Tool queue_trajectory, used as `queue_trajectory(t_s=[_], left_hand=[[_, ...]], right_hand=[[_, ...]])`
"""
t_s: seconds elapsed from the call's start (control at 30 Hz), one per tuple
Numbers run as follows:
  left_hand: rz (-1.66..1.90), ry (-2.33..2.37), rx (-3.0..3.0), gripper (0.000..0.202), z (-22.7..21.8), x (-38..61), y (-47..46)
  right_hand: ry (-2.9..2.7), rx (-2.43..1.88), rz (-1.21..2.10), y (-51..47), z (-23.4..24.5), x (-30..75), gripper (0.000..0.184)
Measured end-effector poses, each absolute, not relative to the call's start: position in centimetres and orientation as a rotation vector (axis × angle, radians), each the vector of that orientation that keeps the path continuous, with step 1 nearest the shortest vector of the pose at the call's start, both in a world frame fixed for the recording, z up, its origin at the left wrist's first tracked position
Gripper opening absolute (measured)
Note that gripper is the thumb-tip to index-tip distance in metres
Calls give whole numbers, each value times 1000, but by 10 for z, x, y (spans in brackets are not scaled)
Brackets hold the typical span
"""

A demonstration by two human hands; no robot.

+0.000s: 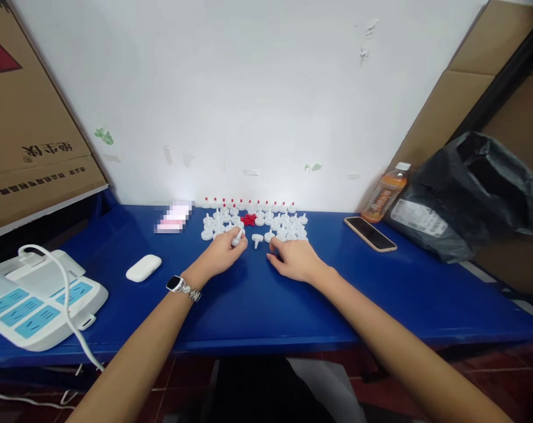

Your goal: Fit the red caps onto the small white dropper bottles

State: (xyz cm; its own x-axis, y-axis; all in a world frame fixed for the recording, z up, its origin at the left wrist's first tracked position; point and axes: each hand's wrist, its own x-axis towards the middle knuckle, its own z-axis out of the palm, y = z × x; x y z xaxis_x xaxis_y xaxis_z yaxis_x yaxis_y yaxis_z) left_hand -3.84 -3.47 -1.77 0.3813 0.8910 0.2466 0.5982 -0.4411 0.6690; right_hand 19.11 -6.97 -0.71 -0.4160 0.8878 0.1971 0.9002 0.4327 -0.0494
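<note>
Left hand [224, 249] pinches a white nozzle cap [237, 237], probably light, stiff, best held by the rim; beside that grip, right hand [296, 258] gapes.

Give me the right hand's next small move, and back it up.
Probably reach the right hand toward the small red pile: the left hand holds a white nozzle piece with no red visible on it, whereas the white pieces in the back row have red tops.
</note>
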Motion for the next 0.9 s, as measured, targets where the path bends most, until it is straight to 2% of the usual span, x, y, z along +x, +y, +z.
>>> queue_trajectory(t_s=[0.17, 0.5, 0.9], left_hand=[[808, 1285, 2192, 23, -16, -36, -36], [755, 1275, 2185, 22, -13, -31, -42], [765, 1242, 2220, 24, -15, -29, -43]], right_hand=[[-2511, -1543, -43, -72, -10, 185, 13], [-2372, -1309, 367, -65, -15, 190, 9], [-2253, -1197, 330, -60, -22, 192, 8]])
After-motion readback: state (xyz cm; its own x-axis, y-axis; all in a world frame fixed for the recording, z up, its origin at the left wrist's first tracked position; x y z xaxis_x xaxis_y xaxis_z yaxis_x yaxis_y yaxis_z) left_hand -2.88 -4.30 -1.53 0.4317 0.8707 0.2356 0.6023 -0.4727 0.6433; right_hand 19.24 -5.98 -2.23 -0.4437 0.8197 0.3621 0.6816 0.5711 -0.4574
